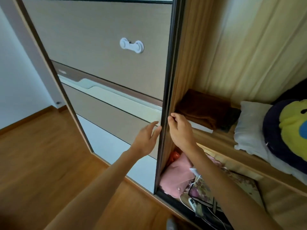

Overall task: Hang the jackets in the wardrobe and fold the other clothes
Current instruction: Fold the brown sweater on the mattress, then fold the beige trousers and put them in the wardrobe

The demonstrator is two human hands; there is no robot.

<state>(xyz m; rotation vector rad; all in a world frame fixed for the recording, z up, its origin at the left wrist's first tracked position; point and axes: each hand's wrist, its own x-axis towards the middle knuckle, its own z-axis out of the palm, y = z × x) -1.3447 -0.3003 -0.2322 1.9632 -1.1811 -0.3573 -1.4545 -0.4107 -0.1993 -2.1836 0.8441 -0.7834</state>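
From the head camera, the wardrobe's sliding door [99, 39] fills the upper left of the view. Its dark edge strip [166, 97] runs nearly upright, top to bottom, between the two hands. The left hand [146, 140] lies on the door's outer face just beside that strip, fingers straight and spread, holding nothing. The right hand [180, 130] is on the inner side at about the same height, its fingers curled against the strip as if hooking it, though how firmly they hold I cannot tell. A white child lock [131, 45] sits higher on the door face. To the right of the strip the wardrobe is open. A folded brown cloth [201, 108] lies at the shelf's left end, just behind the right hand, with a pale pillow [249, 127] and a dark plush toy [289, 130] toward the shelf's right end. Below the shelf, a pink garment [176, 175] is bunched in the bottom left corner beside a floral bag [221, 185]. No jacket shows in either hand or anywhere in view. Since the strip stands upright, the door most likely slides sideways, and the hooked right hand looks better placed to draw it than the flat left.
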